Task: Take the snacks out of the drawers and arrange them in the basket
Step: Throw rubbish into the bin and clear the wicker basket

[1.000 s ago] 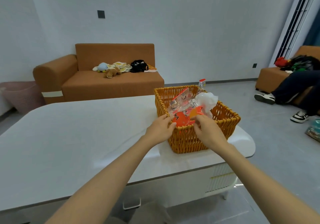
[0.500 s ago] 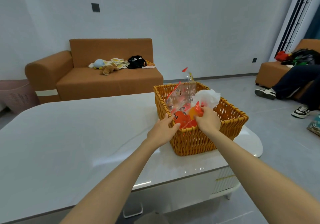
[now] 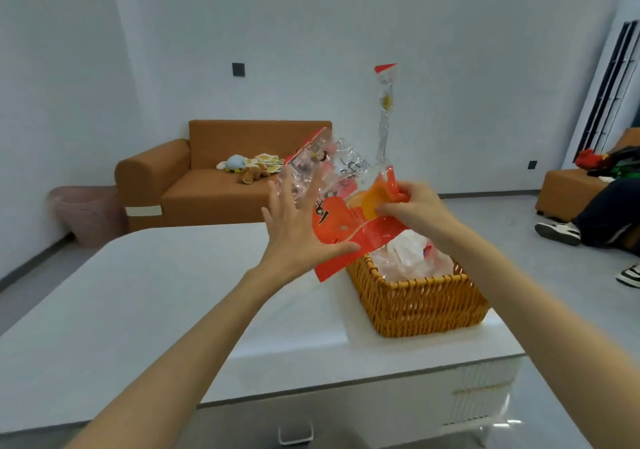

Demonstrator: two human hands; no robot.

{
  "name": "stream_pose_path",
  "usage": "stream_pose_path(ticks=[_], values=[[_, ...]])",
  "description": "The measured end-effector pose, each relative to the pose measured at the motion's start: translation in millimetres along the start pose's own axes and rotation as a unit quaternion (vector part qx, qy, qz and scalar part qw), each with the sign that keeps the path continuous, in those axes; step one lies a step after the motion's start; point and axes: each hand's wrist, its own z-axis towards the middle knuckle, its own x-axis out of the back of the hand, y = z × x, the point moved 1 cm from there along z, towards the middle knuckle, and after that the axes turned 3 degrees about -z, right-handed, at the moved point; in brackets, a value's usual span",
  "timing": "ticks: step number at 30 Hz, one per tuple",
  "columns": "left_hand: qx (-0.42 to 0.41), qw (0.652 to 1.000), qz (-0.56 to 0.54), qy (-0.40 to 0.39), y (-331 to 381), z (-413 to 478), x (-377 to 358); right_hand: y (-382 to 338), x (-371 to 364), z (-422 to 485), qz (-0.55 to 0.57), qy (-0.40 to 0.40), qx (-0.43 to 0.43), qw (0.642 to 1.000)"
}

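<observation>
Snack bag (image 3: 341, 202), clear film with red and orange print, is held in the air above the 11 o'clock corner of the wicker basket (image 3: 426, 296). The right grip (image 3: 415, 206) pinches the snack bag at its 3 o'clock edge. The left grip (image 3: 298, 233) is wide, with fingers straight and spread against the 9 o'clock face and the thumb under the lower edge. The wicker basket stands at the 3 o'clock end of the bench (image 3: 173, 310) and contains a white plastic bag (image 3: 408, 251). A narrow clear packet (image 3: 384, 112) rises at 12 o'clock behind the snack bag; what supports it cannot be told.

Head-worn wide view, forward-down, close to the basket (image 3: 415, 306)
</observation>
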Motion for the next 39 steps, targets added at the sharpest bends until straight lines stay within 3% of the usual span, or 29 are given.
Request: stream_pose_path(ticks=[4,11,14,17,19,22,24,28,31,35,39], values=[[0.056,0.996,0.044,-0.046,-16.2,-24.6,52.5,-35.3,-30.6,-28.9,0.040,-0.152,-0.010,0.988],[0.160,0.963,-0.153,-0.156,-64.1,-105.1,96.3,-64.4,-98.7,-55.4,0.073,-0.301,-0.014,0.951],[0.183,0.964,-0.142,-0.129,-74.3,-129.5,106.5,-69.0,-126.7,-60.6,0.063,-0.302,-0.024,0.951],[0.208,0.960,-0.146,-0.114,-83.2,-149.3,119.3,-74.1,-155.6,-66.9,0.047,-0.230,-0.016,0.972],[0.229,0.954,-0.160,-0.104,-89.7,-159.8,126.6,-77.0,-171.6,-74.0,-0.053,-0.144,0.058,0.986],[0.245,0.953,-0.143,-0.106,-99.4,-170.5,137.0,-81.2,-190.9,-84.6,-0.177,-0.075,0.263,0.945],[0.237,0.957,-0.131,-0.106,-107.9,-176.0,143.4,-84.1,-201.6,-88.4,-0.157,-0.151,0.320,0.922],[0.204,0.968,-0.110,-0.096,-121.3,-185.1,157.1,-87.2,-212.4,-90.8,-0.102,-0.289,0.257,0.916],[0.156,0.979,-0.118,-0.065,-127.2,-189.5,167.7,-87.8,-220.1,-93.7,-0.138,-0.321,0.271,0.897],[0.114,0.984,-0.136,-0.010,-135.5,-194.7,173.9,-87.4,-228.7,-97.4,-0.075,-0.331,0.241,0.909],[0.132,0.985,-0.109,0.018,-143.8,-204.6,176.9,-89.7,-238.1,-104.8,-0.041,-0.336,0.223,0.914]])
